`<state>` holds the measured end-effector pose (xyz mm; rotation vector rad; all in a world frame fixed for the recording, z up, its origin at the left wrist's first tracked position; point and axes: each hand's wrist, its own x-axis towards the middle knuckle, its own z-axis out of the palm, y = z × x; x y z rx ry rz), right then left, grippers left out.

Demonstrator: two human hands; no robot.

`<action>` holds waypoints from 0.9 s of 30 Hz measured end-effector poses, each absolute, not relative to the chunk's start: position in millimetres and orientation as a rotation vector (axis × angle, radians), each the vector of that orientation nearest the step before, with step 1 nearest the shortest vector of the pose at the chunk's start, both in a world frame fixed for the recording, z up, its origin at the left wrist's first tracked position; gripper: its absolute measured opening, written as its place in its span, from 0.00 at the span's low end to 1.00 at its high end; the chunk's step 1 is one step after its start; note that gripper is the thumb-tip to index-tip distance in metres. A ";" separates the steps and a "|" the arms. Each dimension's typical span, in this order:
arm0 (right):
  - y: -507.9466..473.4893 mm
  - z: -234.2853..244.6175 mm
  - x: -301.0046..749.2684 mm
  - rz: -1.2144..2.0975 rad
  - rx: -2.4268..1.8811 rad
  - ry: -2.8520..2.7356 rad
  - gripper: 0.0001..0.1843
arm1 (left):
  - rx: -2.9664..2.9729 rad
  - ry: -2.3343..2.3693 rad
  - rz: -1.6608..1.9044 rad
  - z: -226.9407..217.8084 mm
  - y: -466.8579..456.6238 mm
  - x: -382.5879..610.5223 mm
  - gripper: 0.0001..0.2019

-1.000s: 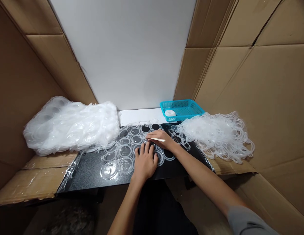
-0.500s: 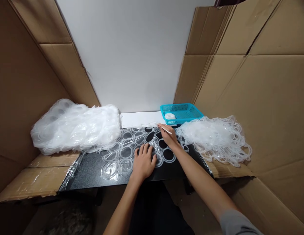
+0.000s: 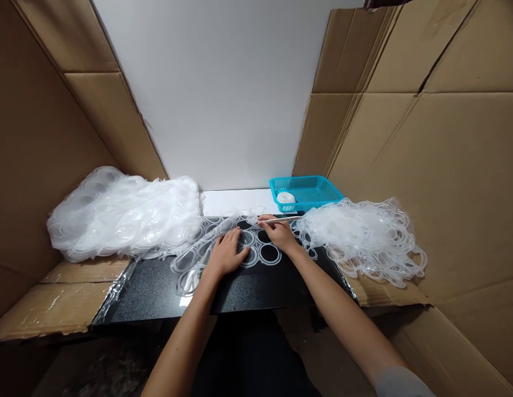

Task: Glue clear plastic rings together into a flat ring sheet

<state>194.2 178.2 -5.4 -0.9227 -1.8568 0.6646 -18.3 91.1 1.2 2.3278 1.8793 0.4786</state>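
Note:
A clear plastic sheet with rows of ring-shaped outlines point(image 3: 270, 254) lies over the black tabletop point(image 3: 153, 295); its left part is buckled and folded up. My left hand point(image 3: 226, 252) rests palm down on the sheet, fingers stretched out and thumb apart. In my right hand point(image 3: 280, 234) a thin white stick point(image 3: 286, 219) is pinched, lying almost level and pointing right. The fingertips of that hand are at the sheet's far edge, beside a crumpled clear piece. Whether they also grip the film, I cannot tell.
To the left sits a tall pile of clear ringed sheets point(image 3: 132, 215). A loose heap of plastic ring scraps point(image 3: 364, 234) is at the right. Behind stands a blue basket point(image 3: 318, 193) with a white roll point(image 3: 286, 198) inside. Cardboard walls point(image 3: 438, 165) close in both sides.
Both hands have moved left, the left one also farther from me. The sheet has shifted left and bunched up on its left side. The white stick has swung from slanting to nearly level.

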 end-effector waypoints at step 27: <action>159.0 -12.0 173.9 0.842 -0.853 -2.112 0.11 | 2.312 1.871 0.786 -3.6 46.7 -7.4 0.14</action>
